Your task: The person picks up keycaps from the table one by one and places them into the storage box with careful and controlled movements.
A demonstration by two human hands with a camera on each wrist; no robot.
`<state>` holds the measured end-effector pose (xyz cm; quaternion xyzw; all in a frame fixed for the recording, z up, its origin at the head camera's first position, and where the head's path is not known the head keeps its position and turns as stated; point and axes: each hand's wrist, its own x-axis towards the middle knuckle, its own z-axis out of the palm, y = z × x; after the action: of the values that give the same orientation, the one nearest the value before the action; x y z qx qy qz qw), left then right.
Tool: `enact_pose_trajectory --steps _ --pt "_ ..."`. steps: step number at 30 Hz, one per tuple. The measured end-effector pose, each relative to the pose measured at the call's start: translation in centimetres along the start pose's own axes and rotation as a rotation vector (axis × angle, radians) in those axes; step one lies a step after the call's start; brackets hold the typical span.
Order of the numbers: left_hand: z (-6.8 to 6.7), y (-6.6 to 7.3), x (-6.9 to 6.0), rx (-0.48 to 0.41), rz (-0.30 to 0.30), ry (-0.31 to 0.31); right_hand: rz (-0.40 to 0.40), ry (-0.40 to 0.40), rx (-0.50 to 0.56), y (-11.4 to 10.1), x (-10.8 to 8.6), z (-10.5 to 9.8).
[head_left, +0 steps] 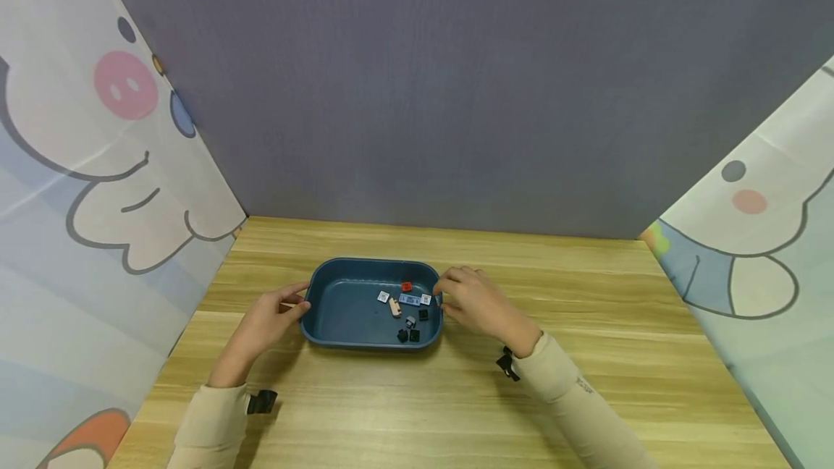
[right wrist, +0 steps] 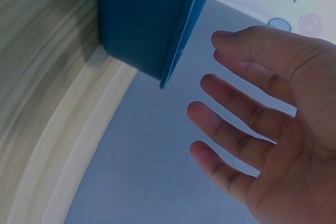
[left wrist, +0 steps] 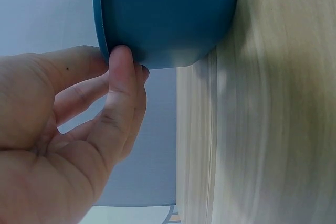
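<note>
In the head view a dark blue tray (head_left: 339,344) lies on the table with small loose pieces inside. At its left end my left hand (head_left: 270,318) pinches the rim; the left wrist view shows the fingers (left wrist: 122,72) against the outer wall. My right hand (head_left: 478,300) is beside the tray's right end. In the right wrist view its relaxed fingers (right wrist: 226,121) are apart from the tray, and no held thing shows. The pieces include a red one (head_left: 407,286), a blue strip (head_left: 410,300), a cream one (head_left: 394,307), white squares (head_left: 383,297) and several black ones (head_left: 415,336).
The wooden table (head_left: 365,411) runs back to a grey panel (head_left: 417,93). Cartoon-printed sheets (head_left: 65,295) stand along both sides. Black straps (head_left: 262,402) show at the wrists.
</note>
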<state>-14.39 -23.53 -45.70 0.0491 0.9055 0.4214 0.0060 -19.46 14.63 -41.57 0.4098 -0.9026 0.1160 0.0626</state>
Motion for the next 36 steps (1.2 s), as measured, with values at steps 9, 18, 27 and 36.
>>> enact_pose_trajectory --steps 9,18,27,36 --pt "0.1 -0.2 0.0 0.005 0.017 0.01 0.019 0.025 -0.031 1.1 -2.0 -0.2" --pt "0.0 -0.4 0.2 0.005 0.013 -0.003 0.041 0.067 -0.043 2.0 -4.8 -0.4" --pt "0.0 -0.4 0.1 0.009 0.012 -0.002 0.094 0.066 -0.05 2.9 -8.2 -0.4" --pt "-0.1 -0.1 0.0 0.011 0.011 0.003 0.136 0.039 -0.063 3.5 -10.7 0.4"
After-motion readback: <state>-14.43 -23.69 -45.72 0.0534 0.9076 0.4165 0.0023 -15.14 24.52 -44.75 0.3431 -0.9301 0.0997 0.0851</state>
